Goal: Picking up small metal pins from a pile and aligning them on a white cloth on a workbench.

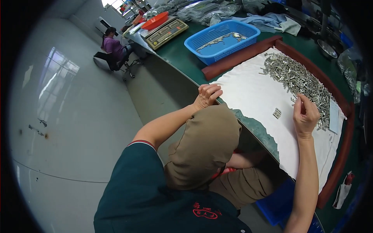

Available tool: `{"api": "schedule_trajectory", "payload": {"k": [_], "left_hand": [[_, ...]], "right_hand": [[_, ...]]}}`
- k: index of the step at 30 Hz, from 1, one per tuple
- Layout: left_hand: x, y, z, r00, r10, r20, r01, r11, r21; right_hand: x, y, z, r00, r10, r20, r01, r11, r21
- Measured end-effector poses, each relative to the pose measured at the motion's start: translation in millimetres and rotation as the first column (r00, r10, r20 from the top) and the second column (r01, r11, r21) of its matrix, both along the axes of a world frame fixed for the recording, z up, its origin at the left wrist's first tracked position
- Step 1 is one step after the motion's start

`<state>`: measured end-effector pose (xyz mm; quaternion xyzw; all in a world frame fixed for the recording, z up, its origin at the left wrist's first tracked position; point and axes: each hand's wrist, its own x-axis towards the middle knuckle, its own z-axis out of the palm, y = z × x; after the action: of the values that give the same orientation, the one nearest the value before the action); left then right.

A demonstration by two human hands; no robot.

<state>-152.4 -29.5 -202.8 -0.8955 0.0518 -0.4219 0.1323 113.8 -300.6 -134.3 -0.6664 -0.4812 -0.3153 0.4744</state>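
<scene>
A large heap of small shiny metal pins [289,73] lies on a white cloth [248,89] spread over the table. My right hand [306,115] is over the cloth at the heap's near edge, thumb and fingertips pinched together; what they hold, if anything, is too small to make out. Between my hands, a small group of pins [277,113] lies side by side on the cloth. My left hand [208,96] curls its fingers over the table edge [218,100] at the cloth's left corner. A pale blue card [333,116] lies at the heap's right side.
Dark red bars [243,58] border the cloth at the back and right. Behind stands a blue plastic basket [221,52] with metal pieces inside. A scale [167,34] with an orange tray [154,20] is farther left. A person in purple [112,46] sits beyond.
</scene>
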Motion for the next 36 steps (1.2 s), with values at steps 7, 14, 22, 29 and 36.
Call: {"api": "schedule_trajectory", "payload": {"k": [7,14,22,29,36], "left_hand": [[-13,1,-4,0.994,0.013,-0.113,-0.027,0.992,-0.12],[-21,-7,4,0.984,-0.013,-0.177,-0.034,0.963,-0.266],[-41,-1,63,0.998,0.058,-0.034,-0.065,0.966,-0.249],[-7,8,89,0.906,0.377,-0.192,-0.403,0.631,-0.663],[4,11,74,0.919,0.36,-0.161,-0.36,0.598,-0.716]], "right_hand": [[0,-2,-7,0.992,-0.024,-0.123,0.02,0.999,-0.031],[-5,1,-2,0.99,-0.077,-0.117,0.07,0.995,-0.067],[1,-1,9,0.985,-0.143,-0.101,0.135,0.988,-0.08],[-2,2,9,0.982,-0.146,-0.121,0.134,0.986,-0.104],[0,-3,8,0.973,-0.167,-0.157,0.151,0.983,-0.108]]}}
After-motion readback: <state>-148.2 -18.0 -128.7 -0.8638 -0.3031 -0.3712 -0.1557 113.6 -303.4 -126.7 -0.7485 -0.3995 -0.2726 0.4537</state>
